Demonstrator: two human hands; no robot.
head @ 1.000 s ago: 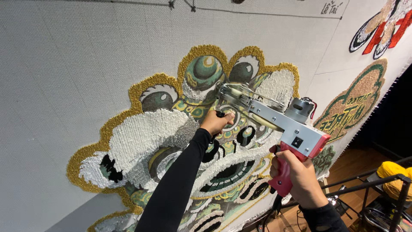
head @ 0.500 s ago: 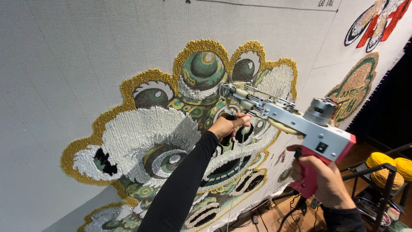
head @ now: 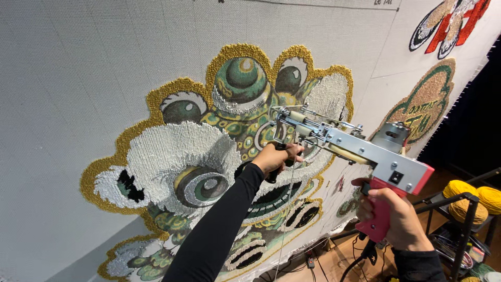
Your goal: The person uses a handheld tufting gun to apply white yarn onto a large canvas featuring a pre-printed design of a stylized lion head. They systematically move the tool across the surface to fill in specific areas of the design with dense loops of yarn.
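Presently, step in hand: a tufting gun [head: 355, 151] is held against a stretched backing cloth [head: 78, 68], its needle end set on the middle of a half-tufted lion-head design [head: 224, 151]; it is judged that pile is being laid into the face, near the green and gold patches.
Left hand: the left hand [head: 279, 156] is closed round the black front grip beneath the gun's nose, just beside the cloth, with the black sleeve [head: 219, 230] stretched out behind it.
Right hand: the right hand [head: 394, 216] is clamped on the red pistol grip at the rear; whether the trigger is pressed cannot be told.
Hands: held well apart, one at each end of the tool.
Tool: a grey metal body with a motor on top and a cable [head: 360, 258] hung from the handle; a thin yarn strand is seen dropping by the nose.
Next move, as judged: the nose would have to be kept flat and firm on the cloth and guided steadily along the outline, with yarn fed slack.
Surface: pale woven cloth, upright and taut; gold, white and green pile is raised over much of the lion, while the cloth to the left is bare.
Other designs: a green-and-gold badge [head: 425, 107] and a red one [head: 449, 23] are set further right.
Room: a black metal rack [head: 467, 219] with yellow yarn cones [head: 469, 196] stands at the right over a wooden floor [head: 334, 261].
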